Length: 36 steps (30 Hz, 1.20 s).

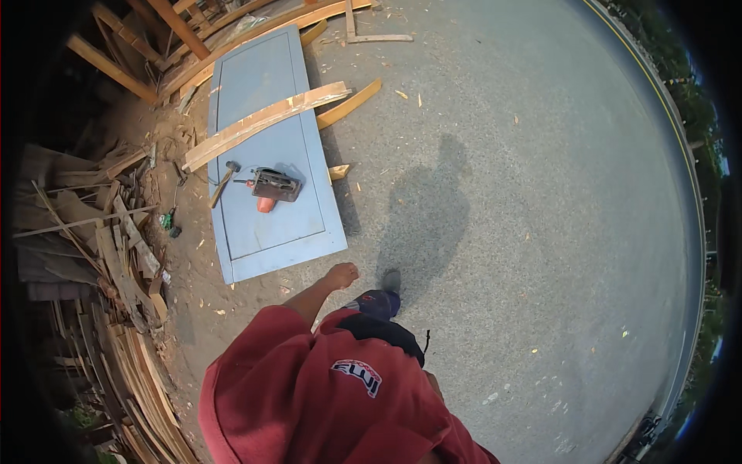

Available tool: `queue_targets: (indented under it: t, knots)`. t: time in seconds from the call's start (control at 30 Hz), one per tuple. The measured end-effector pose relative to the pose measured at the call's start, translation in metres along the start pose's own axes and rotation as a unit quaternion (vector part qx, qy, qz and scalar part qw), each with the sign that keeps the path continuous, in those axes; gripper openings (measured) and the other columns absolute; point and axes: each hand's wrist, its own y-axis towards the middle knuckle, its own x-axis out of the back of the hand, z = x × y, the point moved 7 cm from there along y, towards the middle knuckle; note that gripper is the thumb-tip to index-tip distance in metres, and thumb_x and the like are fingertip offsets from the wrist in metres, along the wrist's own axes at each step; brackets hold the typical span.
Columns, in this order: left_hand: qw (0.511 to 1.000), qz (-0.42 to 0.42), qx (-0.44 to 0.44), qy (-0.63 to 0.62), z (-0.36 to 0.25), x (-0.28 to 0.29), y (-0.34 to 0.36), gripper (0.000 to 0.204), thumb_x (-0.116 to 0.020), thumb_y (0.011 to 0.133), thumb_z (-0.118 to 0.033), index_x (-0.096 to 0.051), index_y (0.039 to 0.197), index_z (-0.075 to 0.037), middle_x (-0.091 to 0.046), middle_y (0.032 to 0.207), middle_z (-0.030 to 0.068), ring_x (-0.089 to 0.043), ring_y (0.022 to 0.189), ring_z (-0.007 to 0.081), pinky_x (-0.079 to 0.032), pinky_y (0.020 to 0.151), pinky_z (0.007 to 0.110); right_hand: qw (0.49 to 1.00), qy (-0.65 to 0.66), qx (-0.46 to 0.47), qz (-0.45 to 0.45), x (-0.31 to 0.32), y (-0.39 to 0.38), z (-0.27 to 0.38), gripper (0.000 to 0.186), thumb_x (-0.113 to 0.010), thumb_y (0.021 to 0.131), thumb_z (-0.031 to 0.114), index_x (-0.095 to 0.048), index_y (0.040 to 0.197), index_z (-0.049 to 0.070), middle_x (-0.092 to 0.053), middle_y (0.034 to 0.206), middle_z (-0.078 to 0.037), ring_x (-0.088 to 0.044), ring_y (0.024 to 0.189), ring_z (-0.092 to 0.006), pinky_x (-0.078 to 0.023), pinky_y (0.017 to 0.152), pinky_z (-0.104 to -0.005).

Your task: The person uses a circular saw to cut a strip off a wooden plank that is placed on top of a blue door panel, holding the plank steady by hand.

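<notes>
My left hand [341, 275] hangs beside my leg with curled fingers and nothing visible in it, near the lower edge of a blue-grey panel [281, 226]. On that panel lie an upturned power saw with an orange housing [270, 189] and, left of it, a hammer [224, 182]. A pale curved plank [263, 124] lies across the panel above the tools. Of my right arm only a sliver of skin shows behind my red shirt; the hand is hidden.
Piles of scrap boards [127, 263] line the left, with a small green tool [168, 221] beside them. Wooden posts and beams [121, 70] stand at upper left. Curved boards [357, 98] jut from under the panel. Grey paved ground [556, 232] extends right to a yellow-lined edge.
</notes>
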Motion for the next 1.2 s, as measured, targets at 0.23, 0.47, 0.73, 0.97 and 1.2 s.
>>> queue_targets:
  t: [0.23, 0.47, 0.73, 0.97, 1.2]
  knots:
    - [0.964, -0.176, -0.002, -0.2, -0.136, 0.189, 0.076, 0.044, -0.059, 0.097, -0.04, -0.067, 0.123, -0.005, -0.072, 0.109, 0.0181, -0.069, 0.104, 0.0321, -0.052, 0.09, 0.04, 0.951, 0.234, -0.187, -0.074, 0.24, 0.249, 0.085, 0.017, -0.051, 0.095, 0.011, -0.065, 0.091, 0.002, -0.054, 0.069, -0.008, -0.057, 0.053, -0.0193, -0.039, 0.041, -0.0318]
    - [0.957, -0.091, 0.256, 0.101, 0.088, 0.144, 0.048, 0.045, -0.05, 0.098, -0.043, -0.07, 0.118, -0.008, -0.069, 0.119, 0.0217, -0.065, 0.111, 0.0406, -0.052, 0.097, 0.049, 0.998, 0.036, -0.017, 0.039, 0.321, 0.551, 0.305, 0.015, -0.055, 0.095, 0.011, -0.065, 0.102, 0.001, -0.061, 0.073, -0.005, -0.062, 0.057, -0.0183, -0.049, 0.048, -0.0313]
    - [0.803, -0.134, 0.52, -0.258, 0.05, 0.135, 0.0, 0.042, -0.06, 0.096, -0.034, -0.068, 0.118, 0.001, -0.073, 0.105, 0.021, -0.073, 0.09, 0.028, -0.059, 0.076, 0.041, 0.956, -0.165, 0.121, 0.209, 0.3, 0.74, 0.538, 0.023, -0.06, 0.093, 0.015, -0.07, 0.107, -0.002, -0.071, 0.086, -0.013, -0.072, 0.067, -0.0215, -0.054, 0.055, -0.0333]
    - [0.689, -0.352, 0.394, -0.496, -0.027, 0.322, 0.209, 0.042, -0.06, 0.096, -0.038, -0.069, 0.106, 0.002, -0.071, 0.087, 0.0138, -0.069, 0.071, 0.0241, -0.057, 0.061, 0.036, 0.87, -0.326, 0.336, 0.154, 0.293, 0.896, 0.783, 0.031, -0.063, 0.094, 0.023, -0.069, 0.117, 0.003, -0.074, 0.103, -0.016, -0.073, 0.074, -0.0212, -0.057, 0.073, -0.0339]
    - [0.613, -0.354, 0.435, -0.556, 0.044, 0.369, 0.266, 0.038, -0.06, 0.096, -0.037, -0.068, 0.099, -0.001, -0.069, 0.082, 0.0102, -0.067, 0.065, 0.0201, -0.055, 0.058, 0.033, 0.897, -0.239, 0.225, 0.295, 0.177, 0.894, 0.865, 0.033, -0.064, 0.093, 0.021, -0.068, 0.12, 0.002, -0.072, 0.086, -0.011, -0.071, 0.075, -0.0184, -0.055, 0.071, -0.0319]
